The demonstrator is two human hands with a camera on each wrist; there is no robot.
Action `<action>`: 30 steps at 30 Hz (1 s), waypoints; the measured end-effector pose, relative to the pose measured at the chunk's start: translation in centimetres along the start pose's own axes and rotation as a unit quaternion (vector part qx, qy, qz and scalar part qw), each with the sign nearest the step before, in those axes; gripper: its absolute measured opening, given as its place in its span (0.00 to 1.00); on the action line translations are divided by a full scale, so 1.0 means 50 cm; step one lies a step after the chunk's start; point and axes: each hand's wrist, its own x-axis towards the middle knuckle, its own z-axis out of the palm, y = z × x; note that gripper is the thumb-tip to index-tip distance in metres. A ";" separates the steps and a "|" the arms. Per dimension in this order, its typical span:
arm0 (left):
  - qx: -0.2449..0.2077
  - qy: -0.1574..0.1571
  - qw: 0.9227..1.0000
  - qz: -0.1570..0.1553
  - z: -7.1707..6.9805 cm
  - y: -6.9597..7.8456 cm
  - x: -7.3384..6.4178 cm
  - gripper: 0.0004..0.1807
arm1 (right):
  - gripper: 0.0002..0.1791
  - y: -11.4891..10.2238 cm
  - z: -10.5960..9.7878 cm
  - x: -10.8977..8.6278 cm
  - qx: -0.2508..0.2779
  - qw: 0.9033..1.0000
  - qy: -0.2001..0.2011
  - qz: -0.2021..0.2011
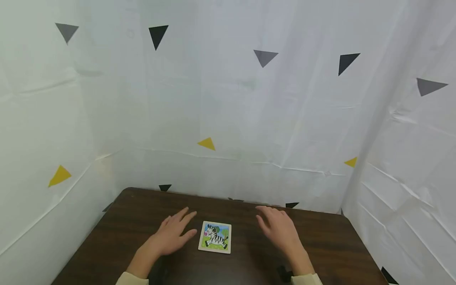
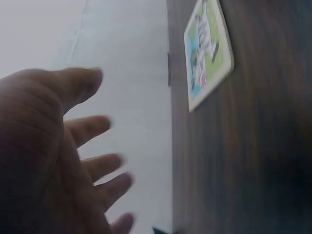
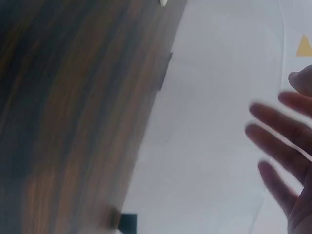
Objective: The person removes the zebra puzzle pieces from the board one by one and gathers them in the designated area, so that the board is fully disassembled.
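A square zebra picture puzzle (image 1: 215, 237) with a pale border lies flat on the dark wooden table. Left of it is my left hand (image 1: 171, 234), fingers spread and thumb toward the puzzle, holding nothing. My right hand (image 1: 279, 228) hovers on the other side, farther from the puzzle, its fingers relaxed and nothing in its grasp. In the left wrist view the puzzle (image 2: 207, 51) appears beyond the spread left fingers (image 2: 100, 165). The right wrist view shows the loose right fingers (image 3: 278, 141) over the white backdrop, with only a tiny pale corner at the top edge.
The brown wood-grain table (image 1: 335, 245) has rounded far corners. White sheeting (image 1: 228, 103) with black, grey and yellow triangles hangs behind the table and along both sides.
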 end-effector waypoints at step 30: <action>-0.019 -0.102 0.994 -0.018 0.111 0.073 0.024 0.32 | 0.11 -0.163 0.120 0.086 -0.121 0.955 -0.174 -0.209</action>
